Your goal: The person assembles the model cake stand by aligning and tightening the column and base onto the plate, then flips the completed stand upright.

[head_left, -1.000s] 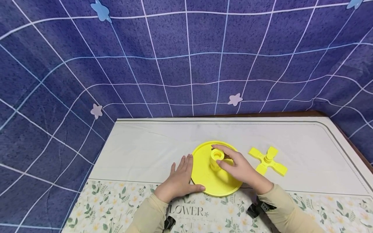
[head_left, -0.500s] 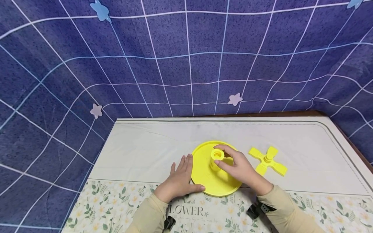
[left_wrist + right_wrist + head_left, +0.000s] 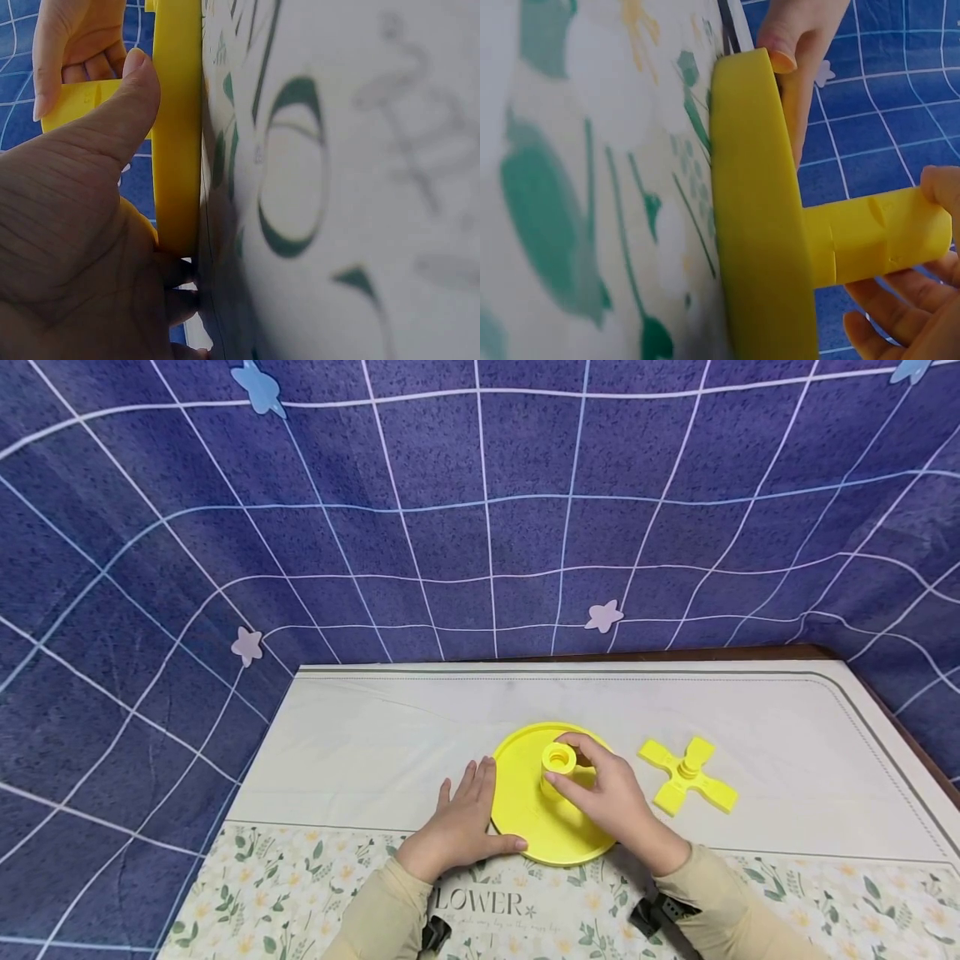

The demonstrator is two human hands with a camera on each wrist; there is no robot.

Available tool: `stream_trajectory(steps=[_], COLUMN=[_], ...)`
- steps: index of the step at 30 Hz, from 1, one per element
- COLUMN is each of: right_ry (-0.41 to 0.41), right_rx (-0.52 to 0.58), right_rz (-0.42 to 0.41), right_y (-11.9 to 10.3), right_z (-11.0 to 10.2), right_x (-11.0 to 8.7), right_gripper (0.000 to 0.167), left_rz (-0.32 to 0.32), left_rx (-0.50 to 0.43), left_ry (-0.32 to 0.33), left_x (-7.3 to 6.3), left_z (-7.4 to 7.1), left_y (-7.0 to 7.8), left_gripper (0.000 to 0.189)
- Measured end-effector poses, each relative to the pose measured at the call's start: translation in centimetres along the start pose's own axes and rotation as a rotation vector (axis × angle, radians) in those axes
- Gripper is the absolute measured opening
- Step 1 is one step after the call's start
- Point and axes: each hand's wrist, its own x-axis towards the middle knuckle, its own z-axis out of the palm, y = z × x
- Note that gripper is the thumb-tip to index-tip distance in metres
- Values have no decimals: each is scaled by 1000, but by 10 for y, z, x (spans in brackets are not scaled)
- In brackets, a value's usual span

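Observation:
A round yellow tray-like disc [image 3: 517, 793] with a raised rim lies on the table. From its middle stands a hollow yellow post [image 3: 555, 787], its round opening facing up. My right hand [image 3: 611, 793] holds the post near its top, thumb in front and index finger behind. In the right wrist view a seam rings the post [image 3: 885, 232] partway along. My left hand [image 3: 461, 827] rests at the disc's left edge with fingers straight, its thumb over the near rim. To the right lies a yellow four-armed cross piece [image 3: 693, 777] with a short threaded stub in its centre.
A white mat with a floral border [image 3: 300, 885] covers the table [image 3: 360, 718]. Behind and at the sides hangs a blue cloth [image 3: 450, 543] with grid lines and stars. Black camera mounts [image 3: 660, 910] sit under both wrists.
My right wrist has swung slightly left and its thumb has come round the front of the post. My left hand, the disc and the cross piece stay in place.

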Motion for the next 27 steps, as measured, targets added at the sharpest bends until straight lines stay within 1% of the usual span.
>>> stream_trajectory(steps=[5, 12, 14, 19, 23, 27], right_ry=[20, 28, 27, 18, -16, -108], right_rx=[-10, -28, -33, -35, 21, 126], right_rz=[11, 30, 31, 15, -11, -35], right_y=[-2, -5, -5, -4, 0, 3], right_z=[2, 3, 2, 0, -5, -9], right_x=[-1, -2, -2, -2, 1, 5], right_gripper=[39, 40, 42, 47, 45, 44], left_rz=[0, 6, 10, 0, 1, 5], left_rx=[-1, -11, -19, -5, -12, -15], left_ry=[2, 7, 13, 13, 16, 14], left_x=[-1, -1, -1, 0, 0, -1], left_z=[-1, 0, 1, 4, 3, 1], left_y=[1, 0, -1, -3, -2, 0], left_gripper=[120, 119, 119, 121, 121, 120])
